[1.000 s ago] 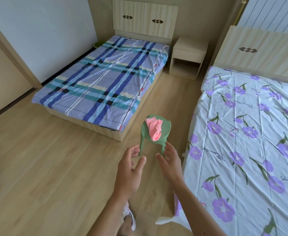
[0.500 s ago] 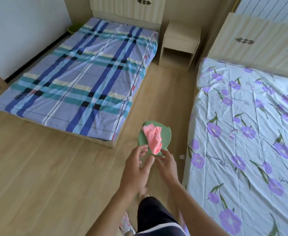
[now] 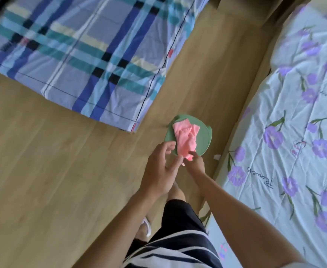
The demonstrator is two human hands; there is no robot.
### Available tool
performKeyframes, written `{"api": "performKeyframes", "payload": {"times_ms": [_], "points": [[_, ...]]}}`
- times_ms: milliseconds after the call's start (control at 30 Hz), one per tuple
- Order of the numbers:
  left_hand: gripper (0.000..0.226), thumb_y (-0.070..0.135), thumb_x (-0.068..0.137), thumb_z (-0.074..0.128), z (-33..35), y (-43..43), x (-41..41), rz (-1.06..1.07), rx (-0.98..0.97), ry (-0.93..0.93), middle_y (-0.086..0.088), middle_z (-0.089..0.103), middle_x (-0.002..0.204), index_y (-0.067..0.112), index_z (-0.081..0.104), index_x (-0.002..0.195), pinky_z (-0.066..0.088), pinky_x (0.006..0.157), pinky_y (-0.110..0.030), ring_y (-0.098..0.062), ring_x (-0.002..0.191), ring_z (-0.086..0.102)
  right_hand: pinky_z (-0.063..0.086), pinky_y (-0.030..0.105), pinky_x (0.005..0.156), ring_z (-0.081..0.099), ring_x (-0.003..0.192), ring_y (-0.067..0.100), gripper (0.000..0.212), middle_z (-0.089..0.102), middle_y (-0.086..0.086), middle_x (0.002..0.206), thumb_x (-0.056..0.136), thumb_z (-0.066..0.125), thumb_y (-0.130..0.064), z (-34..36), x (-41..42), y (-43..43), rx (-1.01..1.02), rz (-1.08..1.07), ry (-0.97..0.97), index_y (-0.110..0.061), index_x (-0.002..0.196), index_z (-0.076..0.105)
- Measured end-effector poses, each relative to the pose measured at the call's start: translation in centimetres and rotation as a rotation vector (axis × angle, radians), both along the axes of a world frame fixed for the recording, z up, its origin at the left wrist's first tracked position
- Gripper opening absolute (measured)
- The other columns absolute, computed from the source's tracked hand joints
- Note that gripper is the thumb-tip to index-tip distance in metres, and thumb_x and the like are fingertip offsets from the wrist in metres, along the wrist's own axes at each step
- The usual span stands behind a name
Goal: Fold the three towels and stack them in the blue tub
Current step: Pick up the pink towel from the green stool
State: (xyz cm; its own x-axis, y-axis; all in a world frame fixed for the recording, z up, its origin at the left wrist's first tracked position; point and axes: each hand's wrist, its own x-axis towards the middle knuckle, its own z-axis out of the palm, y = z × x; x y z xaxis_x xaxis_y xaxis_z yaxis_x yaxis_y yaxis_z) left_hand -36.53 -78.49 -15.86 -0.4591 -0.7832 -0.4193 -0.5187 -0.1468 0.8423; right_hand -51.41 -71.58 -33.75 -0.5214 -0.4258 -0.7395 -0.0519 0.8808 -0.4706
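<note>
Hands at the pink towel [image 3: 185, 138] on a green stool [image 3: 204, 136]
Right hand [image 3: 196, 164] pinches the crumpled towel's near end; left hand [image 3: 158, 171] hovers just beside, fingers spread, holding nothing.

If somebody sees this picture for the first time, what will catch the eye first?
First, the bright pink towel, crumpled on a round green stool near the middle of the view. The right hand pinches its near end, and the open left hand hovers just beside it. A blue plaid bed fills the upper left, and a bed with purple flowers fills the right side.
</note>
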Motion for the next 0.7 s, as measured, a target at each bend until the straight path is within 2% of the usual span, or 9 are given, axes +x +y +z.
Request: {"api": "performKeyframes", "payload": {"times_ms": [67,167,233,367,467,567,633,700], "points": [[0.055,0.052,0.08,0.05,-1.3,-1.2,-1.2,0.006,0.034,-0.034,0.009,0.062,0.122,0.023,0.057,0.126,0.051,0.095,-0.036,-0.006,0.114,0.057,0.053,0.037,0.093,0.064,0.112,0.03,0.058,0.063,0.017,0.133,0.088,0.069,-0.022,-1.7,-1.3,-0.9,0.057,0.013,-0.039,-0.016,0.143,0.052],[0.045,0.043,0.086,0.055,-3.1,-2.4,-2.3,0.01,0.067,-0.087,0.01,0.061,0.122,0.024,0.057,0.127,0.051,0.096,-0.037,-0.006,0.114,0.057,0.049,0.03,0.083,0.061,0.095,0.023,0.058,0.059,0.018,0.137,0.089,0.069,-0.024,-4.4,-2.6,-1.7,0.131,0.012,-0.109,-0.02,0.144,0.051],[0.043,0.04,0.087,0.055,-4.2,-3.0,-2.6,0.007,0.091,-0.119,0.01,0.061,0.122,0.024,0.056,0.127,0.05,0.097,-0.037,-0.006,0.115,0.057,0.047,0.029,0.082,0.058,0.092,0.022,0.058,0.057,0.018,0.139,0.09,0.069,-0.027,-6.3,-3.2,-2.0,0.164,0.0,-0.147,-0.022,0.145,0.051],[0.043,0.038,0.089,0.055,-5.8,-3.9,-3.3,-0.025,0.102,-0.17,0.006,0.061,0.123,0.021,0.056,0.128,0.05,0.097,-0.036,-0.008,0.115,0.057,0.051,0.033,0.091,0.063,0.113,0.03,0.058,0.058,0.018,0.14,0.09,0.07,-0.027,-8.9,-4.3,-2.5,0.182,-0.055,-0.206,-0.022,0.145,0.052],[0.039,0.033,0.093,0.059,-6.7,-4.6,-3.7,-0.031,0.097,-0.197,0.005,0.06,0.124,0.021,0.055,0.13,0.05,0.097,-0.034,-0.007,0.115,0.057,0.045,0.03,0.087,0.059,0.121,0.031,0.055,0.053,0.016,0.146,0.093,0.068,-0.029,-10.2,-4.9,-2.9,0.183,-0.114,-0.255,-0.021,0.145,0.052],[0.037,0.029,0.095,0.06,-7.0,-5.0,-3.9,-0.031,0.088,-0.216,0.005,0.061,0.125,0.02,0.055,0.13,0.05,0.096,-0.032,-0.006,0.115,0.056,0.041,0.031,0.093,0.052,0.131,0.031,0.06,0.047,0.012,0.153,0.092,0.068,-0.033,-10.9,-5.4,-3.4,0.185,-0.154,-0.295,-0.018,0.147,0.05],[0.036,0.029,0.095,0.06,-6.8,-5.0,-4.0,-0.031,0.082,-0.221,0.005,0.061,0.125,0.02,0.055,0.13,0.05,0.097,-0.031,-0.006,0.115,0.056,0.041,0.033,0.096,0.05,0.134,0.031,0.063,0.047,0.011,0.154,0.091,0.069,-0.036,-10.9,-5.6,-3.7,0.181,-0.185,-0.307,-0.015,0.148,0.05],[0.036,0.029,0.096,0.06,-6.6,-5.1,-4.1,-0.031,0.076,-0.228,0.005,0.06,0.125,0.02,0.055,0.13,0.049,0.098,-0.03,-0.005,0.115,0.055,0.041,0.031,0.093,0.052,0.133,0.03,0.067,0.049,0.01,0.153,0.089,0.071,-0.039,-10.5,-5.9,-4.0,0.157,-0.203,-0.304,-0.012,0.147,0.05]]}}
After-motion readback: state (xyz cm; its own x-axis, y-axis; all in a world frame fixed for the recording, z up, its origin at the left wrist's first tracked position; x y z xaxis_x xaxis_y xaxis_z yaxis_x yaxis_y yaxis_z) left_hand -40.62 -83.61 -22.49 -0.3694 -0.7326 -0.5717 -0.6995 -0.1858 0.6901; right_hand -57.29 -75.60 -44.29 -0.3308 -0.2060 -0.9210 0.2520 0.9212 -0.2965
